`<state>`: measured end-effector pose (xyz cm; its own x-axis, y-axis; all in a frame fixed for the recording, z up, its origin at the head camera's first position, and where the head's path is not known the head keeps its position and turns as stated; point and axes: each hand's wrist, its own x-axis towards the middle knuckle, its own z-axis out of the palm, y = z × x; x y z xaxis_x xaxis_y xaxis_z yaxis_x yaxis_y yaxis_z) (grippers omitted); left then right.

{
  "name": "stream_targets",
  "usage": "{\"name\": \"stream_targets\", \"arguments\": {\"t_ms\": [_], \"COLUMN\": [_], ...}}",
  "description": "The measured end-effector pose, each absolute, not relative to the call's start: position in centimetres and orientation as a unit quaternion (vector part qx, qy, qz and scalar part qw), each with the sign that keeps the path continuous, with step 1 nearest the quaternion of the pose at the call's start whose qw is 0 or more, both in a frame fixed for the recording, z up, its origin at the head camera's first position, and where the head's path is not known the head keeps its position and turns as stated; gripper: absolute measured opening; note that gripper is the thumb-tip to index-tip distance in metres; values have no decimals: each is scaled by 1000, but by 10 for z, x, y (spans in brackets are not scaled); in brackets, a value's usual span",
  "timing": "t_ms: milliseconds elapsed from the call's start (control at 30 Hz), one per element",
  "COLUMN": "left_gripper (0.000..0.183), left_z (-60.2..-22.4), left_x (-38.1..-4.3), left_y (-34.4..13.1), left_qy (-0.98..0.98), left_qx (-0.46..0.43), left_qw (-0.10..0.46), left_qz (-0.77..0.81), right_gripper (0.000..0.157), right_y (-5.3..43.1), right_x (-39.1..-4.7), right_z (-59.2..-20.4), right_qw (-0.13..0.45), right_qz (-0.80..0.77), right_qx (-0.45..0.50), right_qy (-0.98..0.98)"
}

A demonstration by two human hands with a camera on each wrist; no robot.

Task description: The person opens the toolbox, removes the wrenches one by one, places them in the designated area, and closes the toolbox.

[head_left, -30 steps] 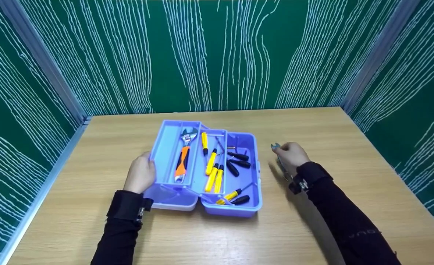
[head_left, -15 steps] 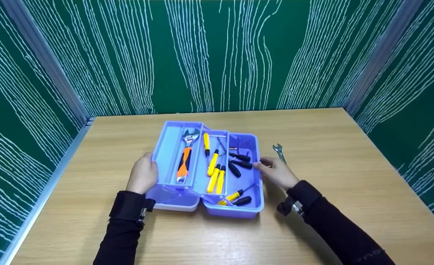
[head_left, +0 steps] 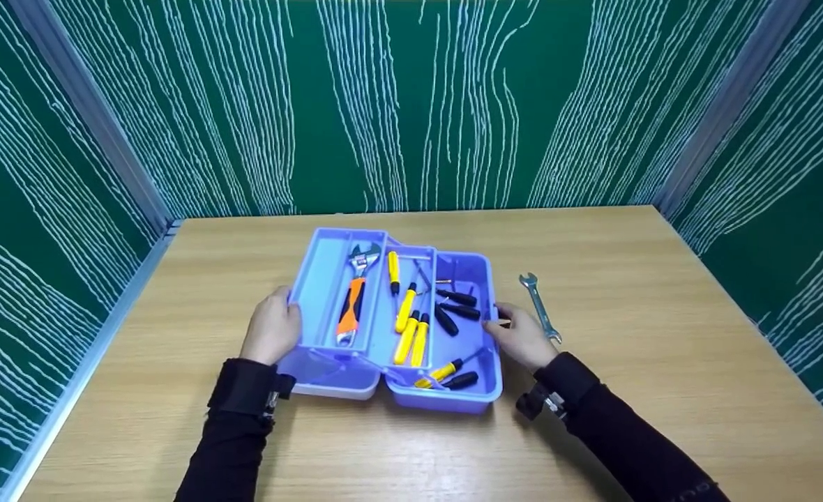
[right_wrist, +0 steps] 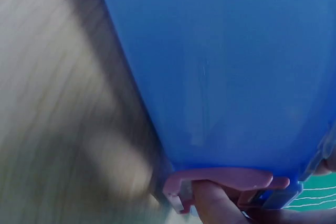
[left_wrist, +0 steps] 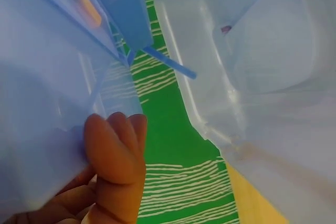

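A purple toolbox (head_left: 485, 362) stands unfolded, its trays spread left over the lid. My left hand (head_left: 272, 326) grips the outer edge of the left tray (head_left: 317, 289); bent fingers (left_wrist: 113, 150) show against that plastic in the left wrist view. At the box's right wall, my right hand (head_left: 523, 338) holds on by the rim, one finger (right_wrist: 212, 200) hooked at a pinkish latch (right_wrist: 226, 178). An adjustable wrench (head_left: 351, 307) with orange-and-black grips lies in the left tray. Right of the box, an open-end wrench (head_left: 540, 307) lies on the table.
Several yellow-handled screwdrivers (head_left: 406, 338) lie in the middle tray. Black-handled tools (head_left: 458, 312) are in the box's deep compartment, with another yellow screwdriver (head_left: 439, 373) near its front. The wooden table (head_left: 411, 453) meets green, white-lined walls (head_left: 446, 104) at the back and sides.
My right hand has let go of the open-end wrench, leaving it on the table, and moved left to the toolbox's right wall. My left hand keeps its hold on the tray.
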<state>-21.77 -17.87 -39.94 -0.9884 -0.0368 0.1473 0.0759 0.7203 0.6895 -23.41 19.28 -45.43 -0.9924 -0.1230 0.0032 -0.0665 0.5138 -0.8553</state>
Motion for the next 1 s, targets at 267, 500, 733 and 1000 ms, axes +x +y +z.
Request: {"name": "stream_targets", "arguments": {"t_ms": [267,500,733,1000], "left_gripper": [50,60,65,53], "left_z": [-382,-349,-329,-326], "left_x": [-215,-216,-227,-243], "left_y": [-172,-149,-119,-99], "left_qy": [-928,-935,-954,-972], "left_qx": [-6,-31,-61,-69], "left_qw": [87,94,54,-31], "left_qz": [-363,-340,-288,-223], "right_gripper": [44,44,44,45], "right_y": [194,195,196,197], "right_x": [-235,-234,-235,-234], "right_z": [-456,-456,-457,-457], "right_qw": [27,24,26,38], "right_qz": [-475,-471,-468,-473], "right_qx": [-65,-77,-73,-75], "right_qy": [877,878,880,877]}}
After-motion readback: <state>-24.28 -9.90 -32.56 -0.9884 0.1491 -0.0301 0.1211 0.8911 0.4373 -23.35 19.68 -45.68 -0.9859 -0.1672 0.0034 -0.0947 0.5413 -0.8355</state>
